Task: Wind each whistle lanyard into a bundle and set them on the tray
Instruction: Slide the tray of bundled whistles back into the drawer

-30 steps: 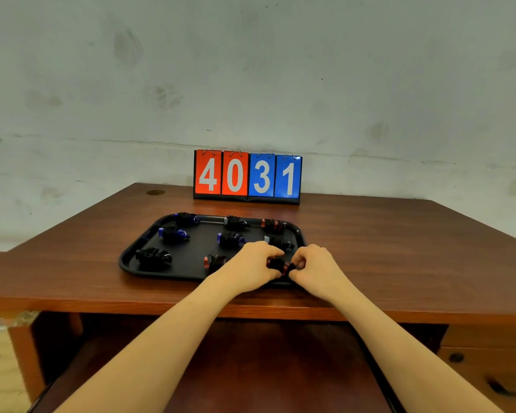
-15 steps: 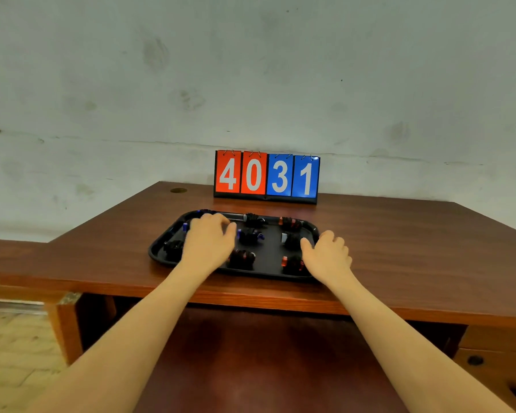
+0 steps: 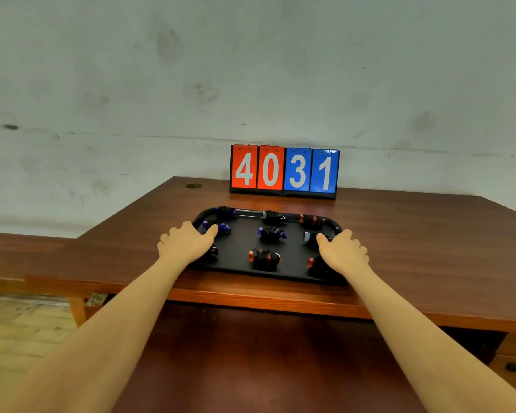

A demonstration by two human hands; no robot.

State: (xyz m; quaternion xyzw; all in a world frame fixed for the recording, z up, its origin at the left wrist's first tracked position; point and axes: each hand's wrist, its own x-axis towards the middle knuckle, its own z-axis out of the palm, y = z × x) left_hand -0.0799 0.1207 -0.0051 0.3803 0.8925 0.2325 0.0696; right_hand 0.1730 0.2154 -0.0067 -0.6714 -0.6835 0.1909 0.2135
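Resting with loosely bent fingers (image 3: 173,234) over the left end of the black tray (image 3: 239,268), the left hand (image 3: 185,244) pinched nothing that could be seen, its thumb lying inward beside a blue-tipped bundle (image 3: 224,228); the right hand (image 3: 344,251) mirrored it at the right end, its fingers draped past the rim and its thumb pointing toward a bundle with a pale tip (image 3: 309,236). Whether either set of fingers curled under the rim could not be told, since the backs of the hands hid that edge. Between the hands the tray stretched with its long axis running left to right across the tabletop (image 3: 429,248), near the front edge, so each hand sat at one short end and neither was nearer than the other. Wound lanyards lay on it: a red-tipped bundle (image 3: 264,257) at the front middle, a blue one (image 3: 271,234) behind it, and three more along the far rim, all dark and small enough that the winding was hard to make out. Two further bundles were partly covered, one under the left palm and one with a red tip (image 3: 312,262) beside the right wrist. No loose lanyard showed anywhere on the wood, so the job looked finished, and any lift would probably call for both ends rising together. Behind the tray stood a flip scoreboard (image 3: 284,172) reading 4031
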